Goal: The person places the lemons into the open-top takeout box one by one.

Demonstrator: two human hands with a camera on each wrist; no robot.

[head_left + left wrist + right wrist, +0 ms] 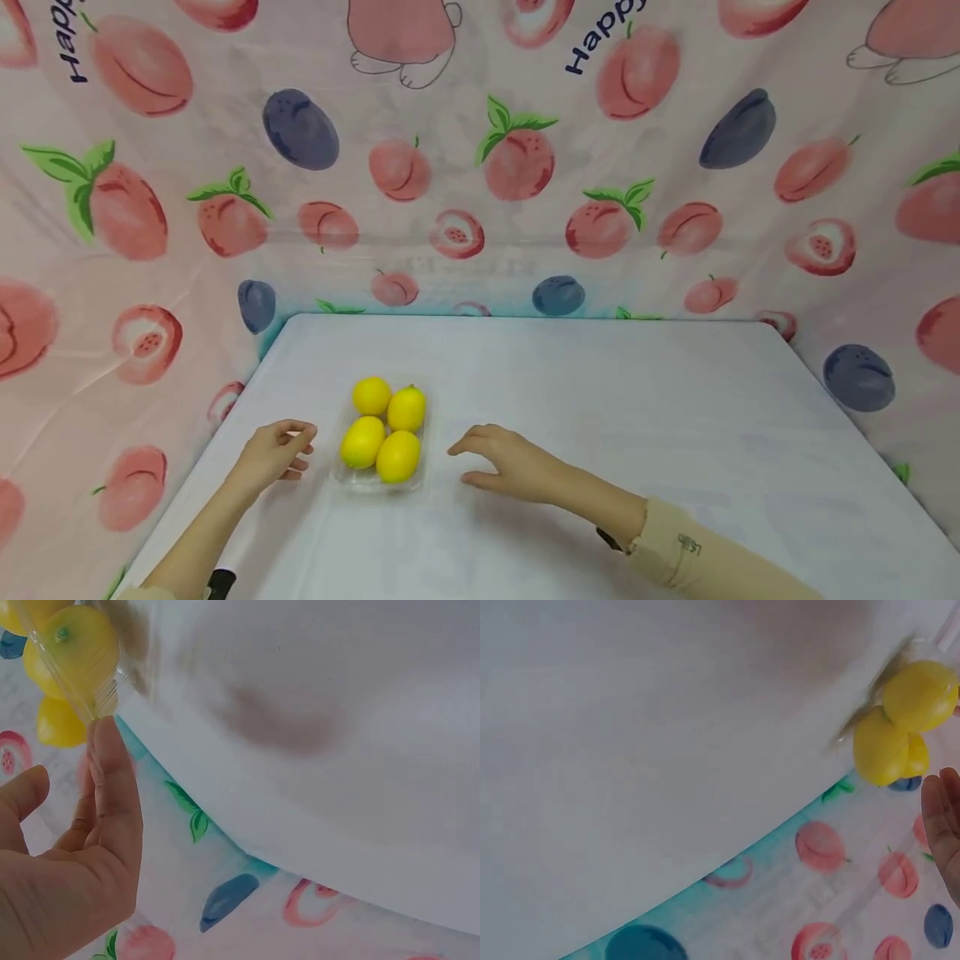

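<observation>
Several yellow lemons [399, 457] sit together in a clear plastic tray [378, 487] on the left half of the white table. Just left of the tray hovers my left hand [272, 457], its fingers loosely bent and holding nothing. In the left wrist view, the fingertips of that hand [97, 817] overlap the tray's corner. My right hand [513, 465] is a short way to the right of the tray, fingers relaxed and thumb apart, also with nothing in it. The right wrist view shows part of this hand [943, 817] beside the lemons [921, 696].
The white tabletop [637, 417] stretches far to the right of the tray. Behind the table and along its sides hangs a pink cloth [465, 275] printed with peaches and dark blue fruit. A black wrist strap [221, 583] shows on the left forearm.
</observation>
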